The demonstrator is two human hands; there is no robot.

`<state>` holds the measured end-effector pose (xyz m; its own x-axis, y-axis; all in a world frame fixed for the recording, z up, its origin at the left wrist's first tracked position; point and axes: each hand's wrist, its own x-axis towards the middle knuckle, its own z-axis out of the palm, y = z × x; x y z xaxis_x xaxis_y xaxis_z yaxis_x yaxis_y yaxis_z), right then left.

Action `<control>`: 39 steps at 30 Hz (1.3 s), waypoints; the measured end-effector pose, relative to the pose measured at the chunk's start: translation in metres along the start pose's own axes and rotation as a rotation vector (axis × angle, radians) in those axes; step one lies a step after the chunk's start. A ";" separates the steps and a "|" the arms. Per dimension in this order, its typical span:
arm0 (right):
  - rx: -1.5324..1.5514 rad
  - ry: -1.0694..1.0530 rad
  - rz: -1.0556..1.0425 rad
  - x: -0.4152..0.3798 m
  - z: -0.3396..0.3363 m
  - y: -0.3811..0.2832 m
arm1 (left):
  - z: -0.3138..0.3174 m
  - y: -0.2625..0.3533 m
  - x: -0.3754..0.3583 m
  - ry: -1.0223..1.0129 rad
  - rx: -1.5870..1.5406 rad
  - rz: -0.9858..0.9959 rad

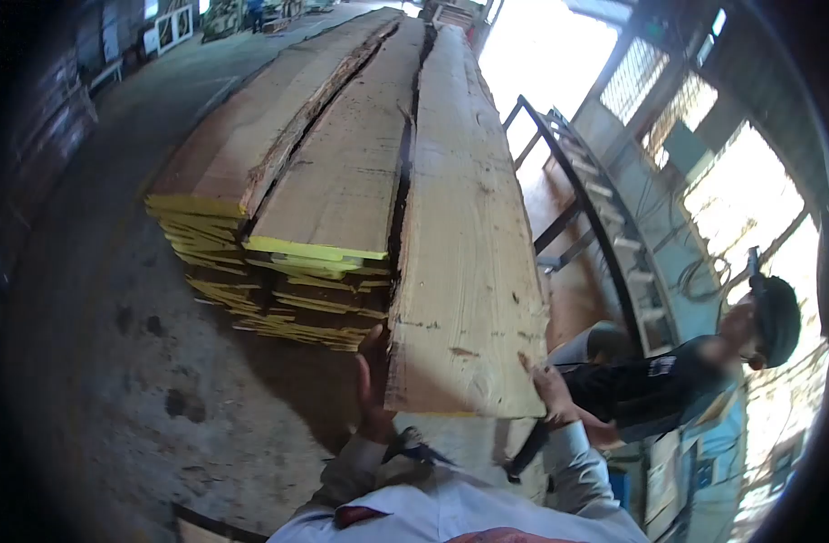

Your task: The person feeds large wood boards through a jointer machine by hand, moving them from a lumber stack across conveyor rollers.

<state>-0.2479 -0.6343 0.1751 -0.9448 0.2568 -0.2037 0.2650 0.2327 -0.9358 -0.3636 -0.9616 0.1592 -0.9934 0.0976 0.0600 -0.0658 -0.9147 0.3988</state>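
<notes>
A long wooden plank [464,271] with wavy natural edges stretches away in front of me, its near end jutting toward my body. At its near right corner, my right hand [555,395] is closed on the edge, fingers over the top face. My left hand [374,398] is upright beside the near left edge, fingers stretched and apart, some hidden by the plank. Left of this plank lie a middle plank [342,176] and a left plank [238,127], topping a stack of boards [315,303] with yellow-painted ends. Dark gaps run between the top planks.
A person in dark clothes and a cap [650,385] stands close on the right side of the plank. Behind them is a black metal frame with rollers [604,213]. The stained concrete floor [161,362] spreads to the left. Bright windows [749,181] line the right wall.
</notes>
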 end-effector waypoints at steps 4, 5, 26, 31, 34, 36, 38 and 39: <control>0.065 0.015 0.114 -0.008 0.004 -0.033 | -0.014 0.006 -0.012 -0.316 0.044 -0.024; 0.074 0.021 0.099 -0.010 0.000 -0.022 | -0.009 0.007 -0.014 -0.276 0.016 0.004; 0.310 0.104 0.079 -0.014 -0.015 -0.005 | 0.011 -0.009 0.000 -0.260 0.387 0.676; 0.676 0.025 0.173 -0.027 0.043 -0.084 | 0.040 0.031 0.012 -0.436 0.496 0.828; 0.714 -0.016 0.099 -0.019 0.033 -0.094 | 0.098 0.048 0.034 -0.407 0.414 0.946; 0.753 -0.048 0.114 -0.014 0.054 -0.096 | 0.122 0.075 0.044 -0.452 0.406 0.958; 0.850 -0.137 0.109 -0.011 0.083 -0.114 | 0.142 0.099 0.055 -0.491 0.412 0.930; 0.897 -0.221 0.110 -0.011 0.098 -0.120 | 0.148 0.106 0.061 -0.475 0.417 0.903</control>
<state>-0.2886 -0.7565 0.2617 -0.9629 0.0280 -0.2683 0.1942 -0.6184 -0.7615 -0.4173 -0.9944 0.3404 -0.5167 -0.3176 0.7950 0.7920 -0.5299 0.3031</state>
